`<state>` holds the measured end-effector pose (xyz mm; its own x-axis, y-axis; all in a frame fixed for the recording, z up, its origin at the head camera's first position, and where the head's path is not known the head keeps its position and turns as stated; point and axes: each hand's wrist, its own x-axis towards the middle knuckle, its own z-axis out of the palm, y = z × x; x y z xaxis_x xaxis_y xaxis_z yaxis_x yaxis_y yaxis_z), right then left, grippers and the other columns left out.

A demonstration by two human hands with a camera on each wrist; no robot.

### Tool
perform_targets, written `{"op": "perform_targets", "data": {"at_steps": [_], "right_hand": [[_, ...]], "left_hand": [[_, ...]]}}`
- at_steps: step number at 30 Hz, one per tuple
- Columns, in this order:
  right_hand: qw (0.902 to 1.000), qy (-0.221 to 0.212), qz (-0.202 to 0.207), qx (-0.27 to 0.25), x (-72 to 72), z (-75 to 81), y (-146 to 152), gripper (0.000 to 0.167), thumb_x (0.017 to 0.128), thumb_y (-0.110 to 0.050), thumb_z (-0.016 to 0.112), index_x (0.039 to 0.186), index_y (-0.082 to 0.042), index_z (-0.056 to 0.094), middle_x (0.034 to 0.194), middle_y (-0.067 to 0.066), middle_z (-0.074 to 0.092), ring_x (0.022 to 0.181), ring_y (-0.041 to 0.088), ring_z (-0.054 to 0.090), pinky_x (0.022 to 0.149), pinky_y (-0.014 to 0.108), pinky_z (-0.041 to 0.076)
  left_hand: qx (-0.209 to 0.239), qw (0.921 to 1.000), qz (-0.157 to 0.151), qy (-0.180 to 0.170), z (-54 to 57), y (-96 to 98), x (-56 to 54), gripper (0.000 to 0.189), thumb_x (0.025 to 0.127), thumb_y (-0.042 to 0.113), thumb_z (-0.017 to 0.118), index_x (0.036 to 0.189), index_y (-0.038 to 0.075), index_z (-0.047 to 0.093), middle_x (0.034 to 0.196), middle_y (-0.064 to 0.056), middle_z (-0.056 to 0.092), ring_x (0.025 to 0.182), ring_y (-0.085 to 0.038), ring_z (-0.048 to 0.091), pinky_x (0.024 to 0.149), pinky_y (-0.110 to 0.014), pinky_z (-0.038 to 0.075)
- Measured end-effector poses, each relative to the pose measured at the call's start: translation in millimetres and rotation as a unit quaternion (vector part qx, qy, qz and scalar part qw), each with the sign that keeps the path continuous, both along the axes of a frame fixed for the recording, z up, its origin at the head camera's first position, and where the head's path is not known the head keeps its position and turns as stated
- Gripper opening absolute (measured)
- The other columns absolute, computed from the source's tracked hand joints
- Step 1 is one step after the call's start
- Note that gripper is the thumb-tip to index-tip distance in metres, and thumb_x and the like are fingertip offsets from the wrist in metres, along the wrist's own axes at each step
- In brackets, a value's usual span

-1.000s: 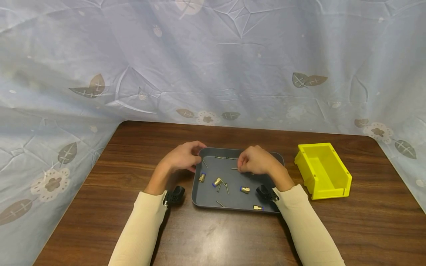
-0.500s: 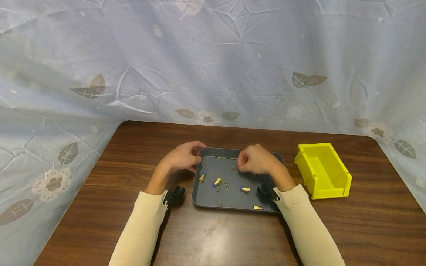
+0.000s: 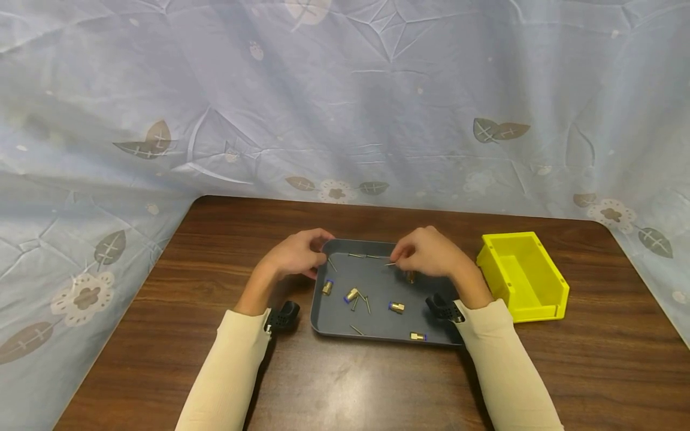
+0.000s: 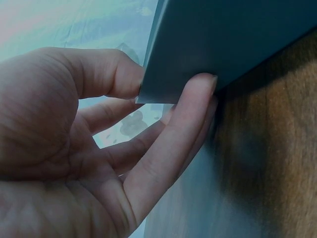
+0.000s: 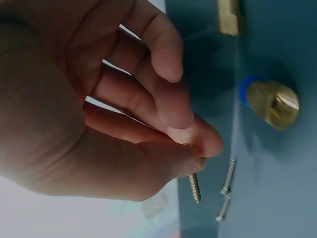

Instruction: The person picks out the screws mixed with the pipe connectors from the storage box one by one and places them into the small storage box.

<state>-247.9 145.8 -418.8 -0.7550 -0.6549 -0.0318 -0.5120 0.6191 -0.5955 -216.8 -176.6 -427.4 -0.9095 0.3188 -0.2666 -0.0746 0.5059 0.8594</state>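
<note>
My right hand [image 3: 428, 252] pinches a screw [image 5: 195, 188] between thumb and forefinger, above the grey tray [image 3: 377, 322]. Its threaded end sticks out past the fingertips; the head is covered. My left hand [image 3: 295, 254] holds the tray's left rim, thumb on the edge and fingers against the outer wall [image 4: 242, 39]. Several brass fittings with blue collars lie in the tray, among them one fitting [image 3: 396, 307] right of the middle and another fitting [image 5: 272, 103] below the right hand. Loose screws [image 3: 356, 255] lie along the far side, and other screws [image 3: 368, 304] near the middle.
A yellow bin [image 3: 523, 278] stands on the wooden table [image 3: 334, 389], right of the tray and close to my right forearm. Behind the table's far edge hangs a patterned curtain [image 3: 334, 120].
My right hand has shifted right and slightly away from me, carrying the screw up. A brass fitting now shows beneath it. The left hand and the tray stay put.
</note>
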Motion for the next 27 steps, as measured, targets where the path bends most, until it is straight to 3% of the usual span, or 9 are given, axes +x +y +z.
{"op": "perform_targets", "data": {"at_steps": [8, 19, 27], "right_hand": [[0.9998, 0.009, -0.012, 0.011, -0.4, 14.4, 18.6, 0.010, 0.098, -0.008, 0.079, 0.103, -0.009, 0.087, 0.097, -0.002, 0.081, 0.077, 0.015, 0.063, 0.070, 0.033, 0.055], [0.9981, 0.003, -0.057, -0.024, 3.5, 28.9, 47.2, 0.010, 0.095, -0.003, 0.077, 0.098, -0.007, 0.085, 0.090, -0.003, 0.079, 0.076, 0.019, 0.065, 0.072, 0.035, 0.056], [0.9941, -0.011, -0.103, -0.031, 7.5, 36.8, 71.8, 0.008, 0.097, -0.007, 0.077, 0.102, -0.007, 0.084, 0.095, 0.001, 0.078, 0.082, 0.024, 0.062, 0.073, 0.037, 0.055]], "left_hand": [[-0.004, 1.0000, -0.003, 0.005, 0.2, -0.3, 0.3, 0.052, 0.102, -0.003, 0.059, 0.153, -0.002, 0.056, 0.133, -0.030, 0.064, 0.099, -0.034, 0.075, 0.078, -0.043, 0.070], [-0.009, 0.9999, -0.004, 0.004, 0.2, 0.0, 0.3, 0.052, 0.102, -0.002, 0.060, 0.153, -0.001, 0.056, 0.134, -0.030, 0.065, 0.101, -0.035, 0.075, 0.078, -0.042, 0.070], [-0.005, 1.0000, -0.001, 0.001, 1.2, -0.2, 1.3, 0.052, 0.101, -0.002, 0.059, 0.153, -0.001, 0.056, 0.134, -0.030, 0.064, 0.099, -0.033, 0.074, 0.077, -0.042, 0.070]]}}
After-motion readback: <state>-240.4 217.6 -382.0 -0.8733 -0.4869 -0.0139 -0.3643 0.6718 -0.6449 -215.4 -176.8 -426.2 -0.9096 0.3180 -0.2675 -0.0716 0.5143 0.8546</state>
